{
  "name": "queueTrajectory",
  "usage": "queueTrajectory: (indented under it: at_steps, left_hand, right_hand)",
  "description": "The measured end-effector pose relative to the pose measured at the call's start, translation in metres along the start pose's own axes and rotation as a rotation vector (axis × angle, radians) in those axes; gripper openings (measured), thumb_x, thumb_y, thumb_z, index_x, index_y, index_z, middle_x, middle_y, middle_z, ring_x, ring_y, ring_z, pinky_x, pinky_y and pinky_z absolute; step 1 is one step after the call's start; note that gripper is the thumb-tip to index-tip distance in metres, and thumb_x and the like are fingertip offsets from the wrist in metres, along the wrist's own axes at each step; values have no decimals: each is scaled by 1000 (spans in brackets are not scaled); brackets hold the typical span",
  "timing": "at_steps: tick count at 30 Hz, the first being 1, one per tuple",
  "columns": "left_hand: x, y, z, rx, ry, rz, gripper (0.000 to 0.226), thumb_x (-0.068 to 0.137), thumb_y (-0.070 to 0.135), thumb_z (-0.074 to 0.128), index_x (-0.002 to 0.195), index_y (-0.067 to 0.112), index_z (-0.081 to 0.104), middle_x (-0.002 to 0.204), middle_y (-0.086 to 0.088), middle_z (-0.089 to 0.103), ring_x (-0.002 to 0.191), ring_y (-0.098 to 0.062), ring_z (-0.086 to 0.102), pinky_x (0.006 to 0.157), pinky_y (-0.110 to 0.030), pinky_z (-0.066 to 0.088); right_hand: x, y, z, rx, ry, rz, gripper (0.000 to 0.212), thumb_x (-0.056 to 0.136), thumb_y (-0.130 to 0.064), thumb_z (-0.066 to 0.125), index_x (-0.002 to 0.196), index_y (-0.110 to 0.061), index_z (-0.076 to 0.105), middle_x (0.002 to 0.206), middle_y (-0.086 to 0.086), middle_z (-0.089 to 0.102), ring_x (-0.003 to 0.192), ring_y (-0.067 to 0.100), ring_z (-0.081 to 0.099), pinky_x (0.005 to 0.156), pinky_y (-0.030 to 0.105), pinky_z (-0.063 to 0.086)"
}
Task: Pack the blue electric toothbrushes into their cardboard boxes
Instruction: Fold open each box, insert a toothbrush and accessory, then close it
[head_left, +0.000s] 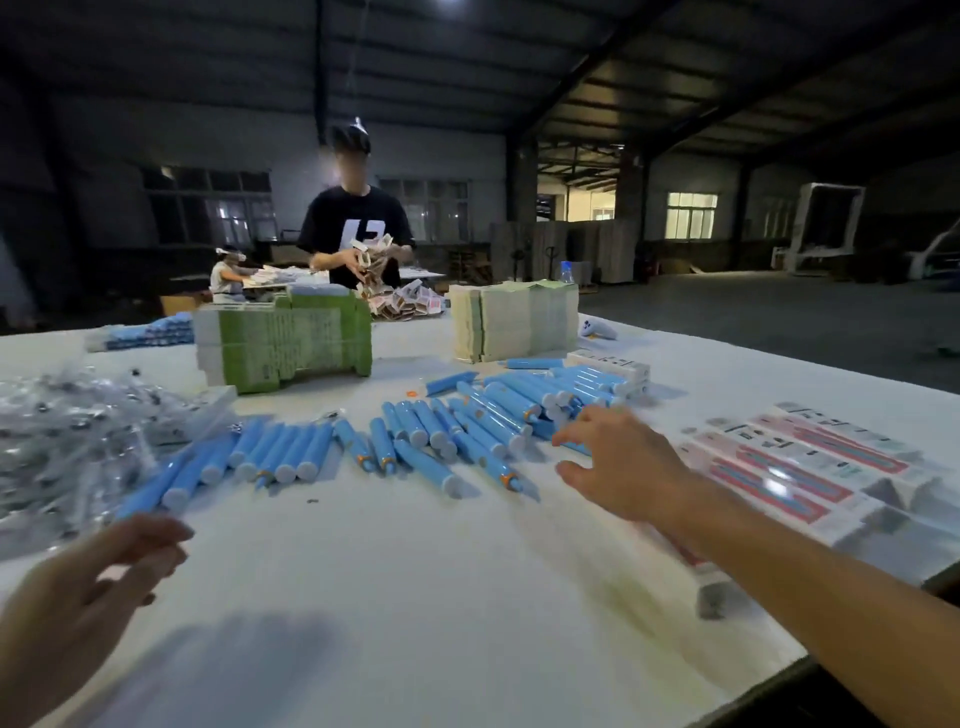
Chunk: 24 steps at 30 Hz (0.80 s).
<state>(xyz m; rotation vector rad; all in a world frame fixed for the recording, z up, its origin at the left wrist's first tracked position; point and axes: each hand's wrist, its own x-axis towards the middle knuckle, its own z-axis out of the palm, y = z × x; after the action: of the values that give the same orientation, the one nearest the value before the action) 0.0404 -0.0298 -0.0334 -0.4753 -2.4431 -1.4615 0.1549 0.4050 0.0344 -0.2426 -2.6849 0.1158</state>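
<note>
Head view showed the right hand (621, 467) stretched over the table (395, 597), fingers spread and relaxed, holding nothing; its fingertips (563, 439) hung just at the near edge of the heap of toothbrushes (511, 408); whether they touched one could not be told. More toothbrushes lay in a row (280, 452) left of those fingers; printed boxes (795, 462) lay flat to their right, near the wrist. The left hand (88, 587) hovered low at the near left, fingers loosely curled and empty; clear bags (67, 436) lay beyond its fingertips. Past the heap stood green cartons (291, 338) and a pale stack (514, 319); a person (358, 228) across the table held small packets.
</note>
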Motion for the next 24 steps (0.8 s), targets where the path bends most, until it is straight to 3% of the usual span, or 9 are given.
queueTrajectory:
  at_steps: [2, 5, 8, 10, 13, 15, 17, 20, 24]
  left_hand:
    - [-7, 11, 0, -11, 42, 37, 42, 90, -13, 59, 85, 27, 72, 78, 5, 72, 72, -8, 64, 56, -14, 52]
    - [-7, 17, -1, -4, 72, 137, 41, 87, -1, 70, 86, 40, 70, 80, 9, 71, 74, -14, 64, 61, -23, 55]
    - [-3, 15, -2, 40, 135, 165, 41, 90, -6, 63, 79, 34, 68, 77, 5, 70, 73, -11, 63, 65, -39, 53]
    - [-4, 15, -1, 66, 169, 155, 41, 89, -10, 60, 82, 30, 65, 80, -1, 70, 74, -13, 62, 68, -38, 52]
    - [1, 8, -5, 144, 258, 115, 24, 85, -11, 59, 77, 10, 67, 77, -9, 70, 77, -30, 63, 67, -33, 46]
    - [3, 3, -10, 192, 325, 42, 23, 80, -10, 54, 72, 9, 63, 69, -5, 68, 74, -31, 63, 59, -24, 41]
    - [1, -2, -17, 207, 321, 28, 21, 78, -1, 50, 82, 5, 70, 71, 1, 68, 77, -29, 65, 60, -22, 48]
    - [2, -7, -24, 322, 256, -9, 26, 86, 11, 54, 104, 9, 73, 93, -11, 74, 93, -33, 68, 77, -43, 56]
    - [13, -11, -40, 416, 479, -111, 22, 87, 23, 53, 88, 20, 74, 90, -4, 73, 89, -25, 65, 72, -31, 49]
  right_hand:
    - [10, -55, 9, 254, -10, -105, 22, 90, -41, 61, 109, -33, 68, 102, -11, 57, 101, 14, 55, 88, 33, 47]
    - [26, -148, 26, 553, -33, -278, 15, 88, -34, 65, 101, -28, 71, 85, -14, 58, 83, 8, 54, 84, 30, 48]
    - [40, -237, 43, 795, -19, -402, 13, 88, -24, 67, 98, -21, 75, 79, -10, 62, 72, 7, 54, 72, 23, 42]
    - [46, -287, 50, 991, -11, -390, 12, 88, -17, 66, 95, -20, 76, 74, -10, 62, 63, 0, 52, 66, 19, 41]
    - [50, -343, 62, 1232, -1, -346, 15, 87, -10, 62, 93, -18, 74, 68, -14, 59, 61, -4, 52, 65, 18, 43]
    - [47, -366, 74, 1306, 9, -351, 16, 88, -11, 60, 90, -23, 70, 68, -13, 60, 61, -2, 53, 63, 21, 45]
    - [39, -378, 91, 1397, 13, -317, 15, 87, -17, 58, 86, -30, 66, 72, -10, 64, 64, 0, 56, 65, 25, 49]
    - [33, -377, 116, 1398, -55, -295, 20, 88, -16, 57, 81, -34, 64, 75, -7, 67, 72, 8, 62, 73, 29, 53]
    - [32, -372, 127, 1448, -106, -300, 21, 90, -16, 59, 81, -34, 65, 73, -9, 68, 66, -1, 59, 64, 12, 47]
